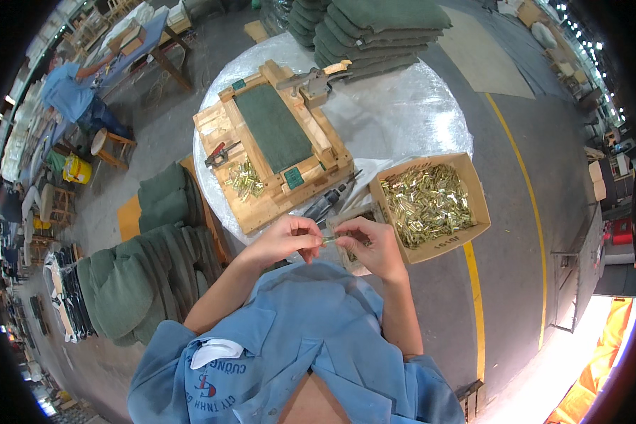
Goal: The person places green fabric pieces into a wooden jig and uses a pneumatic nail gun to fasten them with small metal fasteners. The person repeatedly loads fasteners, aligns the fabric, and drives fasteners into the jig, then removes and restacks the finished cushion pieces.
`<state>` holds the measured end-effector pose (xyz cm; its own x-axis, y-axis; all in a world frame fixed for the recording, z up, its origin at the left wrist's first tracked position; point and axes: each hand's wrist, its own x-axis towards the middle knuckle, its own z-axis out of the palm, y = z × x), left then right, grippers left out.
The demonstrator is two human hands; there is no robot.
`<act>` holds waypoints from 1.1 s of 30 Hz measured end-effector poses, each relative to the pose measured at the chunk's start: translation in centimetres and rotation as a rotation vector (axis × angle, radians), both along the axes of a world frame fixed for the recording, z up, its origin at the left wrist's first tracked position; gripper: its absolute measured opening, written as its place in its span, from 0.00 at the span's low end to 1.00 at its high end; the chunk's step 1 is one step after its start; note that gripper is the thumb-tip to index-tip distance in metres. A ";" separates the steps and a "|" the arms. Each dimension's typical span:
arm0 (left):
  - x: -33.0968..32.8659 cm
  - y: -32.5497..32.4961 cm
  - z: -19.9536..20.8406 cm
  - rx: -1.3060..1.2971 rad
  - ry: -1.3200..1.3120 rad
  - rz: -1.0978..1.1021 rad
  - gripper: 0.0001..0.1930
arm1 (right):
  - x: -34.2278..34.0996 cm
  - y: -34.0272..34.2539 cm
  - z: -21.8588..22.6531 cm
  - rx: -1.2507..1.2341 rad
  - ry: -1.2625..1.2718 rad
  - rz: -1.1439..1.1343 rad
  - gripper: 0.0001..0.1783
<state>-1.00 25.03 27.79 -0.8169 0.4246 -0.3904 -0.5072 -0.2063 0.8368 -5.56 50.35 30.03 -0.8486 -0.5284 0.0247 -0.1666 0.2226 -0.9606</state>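
Faded-blue shirt (325, 297) nearest; ahead, left hand (287, 239) and right hand (374, 245) pinch one small brass-coloured metal piece (329, 240) between them. Green rectangular fabric pad (274, 128) already lies in pale wooden frame (279, 205); many loose metal pieces (427, 201) left in brown cardboard box (466, 234).

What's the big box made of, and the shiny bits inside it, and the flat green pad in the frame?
Box: looks like cardboard, matte brown with thin, straight walls.

Shiny bits: probably metal, perhaps plated, since they glint yellowish and silvery.

Green pad: seems to be fabric, because it's dull and soft-looking. I can't see what's inside it.
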 end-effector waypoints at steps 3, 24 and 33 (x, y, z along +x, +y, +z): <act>-0.1 0.0 -0.5 0.018 0.002 -0.004 0.10 | 0.2 0.1 -0.2 -0.017 0.008 -0.015 0.12; -0.1 1.2 0.5 -0.025 0.019 -0.010 0.08 | 2.0 -0.4 -2.3 -0.058 -0.019 -0.070 0.14; -0.3 0.8 -0.3 -0.015 0.000 -0.039 0.09 | 0.6 2.0 -4.0 -0.429 -0.066 -0.241 0.35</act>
